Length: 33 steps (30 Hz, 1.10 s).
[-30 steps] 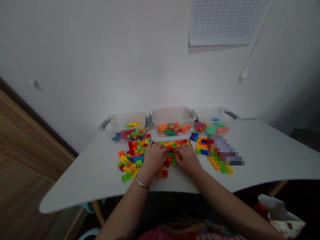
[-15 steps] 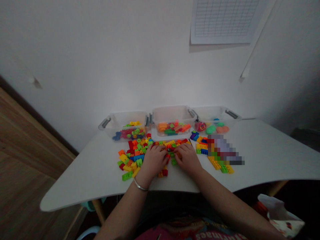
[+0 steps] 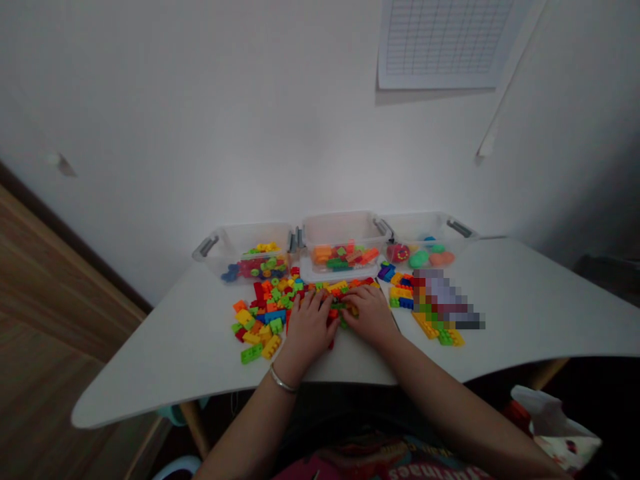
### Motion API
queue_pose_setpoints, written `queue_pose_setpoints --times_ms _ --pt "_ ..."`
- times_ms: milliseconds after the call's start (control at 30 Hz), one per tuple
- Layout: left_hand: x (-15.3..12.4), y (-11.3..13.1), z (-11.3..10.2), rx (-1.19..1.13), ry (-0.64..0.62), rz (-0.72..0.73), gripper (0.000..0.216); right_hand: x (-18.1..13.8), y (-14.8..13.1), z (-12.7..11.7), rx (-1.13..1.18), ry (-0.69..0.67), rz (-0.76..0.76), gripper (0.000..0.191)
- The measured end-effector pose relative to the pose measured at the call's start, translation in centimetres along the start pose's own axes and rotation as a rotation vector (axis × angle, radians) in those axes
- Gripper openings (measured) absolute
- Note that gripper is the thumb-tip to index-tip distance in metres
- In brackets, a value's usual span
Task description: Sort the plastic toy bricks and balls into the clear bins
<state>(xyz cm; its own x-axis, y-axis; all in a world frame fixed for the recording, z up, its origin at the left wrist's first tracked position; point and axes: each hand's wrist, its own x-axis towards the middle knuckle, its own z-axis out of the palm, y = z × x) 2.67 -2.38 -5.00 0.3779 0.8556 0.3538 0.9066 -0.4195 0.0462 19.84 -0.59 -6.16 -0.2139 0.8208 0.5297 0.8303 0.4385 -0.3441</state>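
Loose coloured bricks [image 3: 263, 317] lie scattered on a white table [image 3: 525, 300]. My left hand [image 3: 306, 328] rests flat on the bricks at the middle of the heap, fingers stretched and slightly spread. A silver bracelet [image 3: 283, 382] circles that wrist. My right hand [image 3: 371, 317] sits just to its right, fingers curled down onto small bricks [image 3: 345, 308] between the two hands. What the curled fingers grip is hidden. Both hands almost touch.
Three clear plastic bins stand along the wall: a left bin [image 3: 235, 240], a middle bin [image 3: 340, 223] and a right bin [image 3: 425, 223], each holding coloured pieces. More bricks [image 3: 440, 333] lie to the right. A gridded chart [image 3: 445, 40] hangs above. A bag [image 3: 555, 420] sits lower right.
My left hand has flattened and slid forward over the bricks, covering those near the table's front edge. My right hand shifted slightly left. The view drifted a little.
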Motion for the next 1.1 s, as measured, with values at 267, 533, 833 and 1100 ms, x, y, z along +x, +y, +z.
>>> queue_pose_setpoints --times_ms 267,533,833,1100 --pt "0.35 -0.43 0.49 -0.019 0.064 -0.013 0.046 0.12 0.11 0.2 -0.014 0.006 -0.033 0.016" --pt "0.26 -0.56 0.69 -0.041 0.045 -0.037 0.044 0.15 0.3 0.25 0.004 -0.001 -0.041 0.008" --pt "0.37 -0.47 0.55 -0.073 0.031 -0.044 0.043 0.24 0.45 0.51 0.045 0.026 -0.041 0.011" --pt "0.36 -0.51 0.5 -0.087 0.02 -0.046 0.043 0.18 0.3 -0.07 0.218 0.159 0.013 0.008"
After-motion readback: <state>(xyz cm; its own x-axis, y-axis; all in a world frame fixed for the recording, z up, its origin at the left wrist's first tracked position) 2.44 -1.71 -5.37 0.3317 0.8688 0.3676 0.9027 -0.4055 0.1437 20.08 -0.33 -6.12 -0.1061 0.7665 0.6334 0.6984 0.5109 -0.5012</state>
